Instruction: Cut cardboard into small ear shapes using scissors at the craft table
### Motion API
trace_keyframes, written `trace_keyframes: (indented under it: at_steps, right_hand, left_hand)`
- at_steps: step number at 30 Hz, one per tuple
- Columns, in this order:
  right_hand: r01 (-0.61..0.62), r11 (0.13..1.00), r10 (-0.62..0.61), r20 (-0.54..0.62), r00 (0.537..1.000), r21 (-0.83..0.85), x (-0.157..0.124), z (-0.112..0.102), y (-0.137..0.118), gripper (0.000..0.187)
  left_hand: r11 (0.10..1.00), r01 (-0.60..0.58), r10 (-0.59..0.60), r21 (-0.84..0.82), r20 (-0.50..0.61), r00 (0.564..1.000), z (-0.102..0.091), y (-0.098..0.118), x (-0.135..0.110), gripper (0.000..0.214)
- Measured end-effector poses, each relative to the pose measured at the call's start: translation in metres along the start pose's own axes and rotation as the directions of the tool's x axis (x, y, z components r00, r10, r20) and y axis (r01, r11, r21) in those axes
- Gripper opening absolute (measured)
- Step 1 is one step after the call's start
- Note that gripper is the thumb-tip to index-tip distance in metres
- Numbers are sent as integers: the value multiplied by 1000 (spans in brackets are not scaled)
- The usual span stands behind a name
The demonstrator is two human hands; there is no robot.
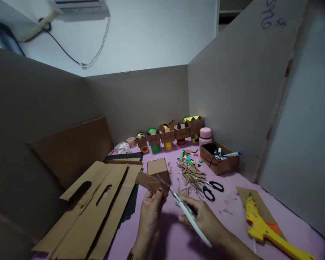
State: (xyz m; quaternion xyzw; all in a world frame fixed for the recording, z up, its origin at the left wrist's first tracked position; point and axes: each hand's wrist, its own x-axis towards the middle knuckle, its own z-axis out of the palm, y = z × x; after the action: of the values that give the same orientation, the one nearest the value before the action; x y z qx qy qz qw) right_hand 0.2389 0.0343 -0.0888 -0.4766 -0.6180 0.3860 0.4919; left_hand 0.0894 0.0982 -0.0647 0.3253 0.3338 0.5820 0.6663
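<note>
Pink tabletop between grey partitions. Left hand pinches a cardboard piece; right hand closed around white scissors, blades meeting the piece, in front of 1 small box.

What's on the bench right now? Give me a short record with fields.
left hand: pinches a cardboard piece at its lower edge
right hand: holds white scissors, blades at the cardboard piece
table: pink, walled by grey boards
left of hands: flat cardboard sheets with slots
ahead: small cardboard box, scrap pile, black scissors
right: yellow glue gun, open box with markers
back: row of cardboard figures
</note>
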Motion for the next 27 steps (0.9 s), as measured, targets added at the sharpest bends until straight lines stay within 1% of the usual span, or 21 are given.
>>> trace_keyframes:
  at_steps: [10,14,17,20,23,27]
  right_hand:
    - [-13,1000,12,-35,999,-25,-1,2,-4,29]
    - [-16,999,15,-20,1000,-31,-1,3,-1,32]
    - [-8,1000,8,-9,1000,-9,-1,4,4,42]
    - [-20,1000,20,-28,999,-2,-1,4,7,48]
    - [-19,1000,19,-41,999,-1,-1,3,7,48]
    - [-13,1000,13,-20,1000,-3,0,0,2,47]
  left_hand:
    - [999,-15,15,-31,1,1000,0,-4,-1,36]
    - [1000,-16,17,-26,16,1000,0,-4,-1,35]
    - [1000,-8,8,-8,31,999,-1,-3,-1,35]
    - [1000,6,-7,20,47,999,0,-4,-3,33]
    - [999,10,-11,33,51,999,1,-6,-5,31]
    - [999,19,-21,29,51,998,0,-8,-5,32]
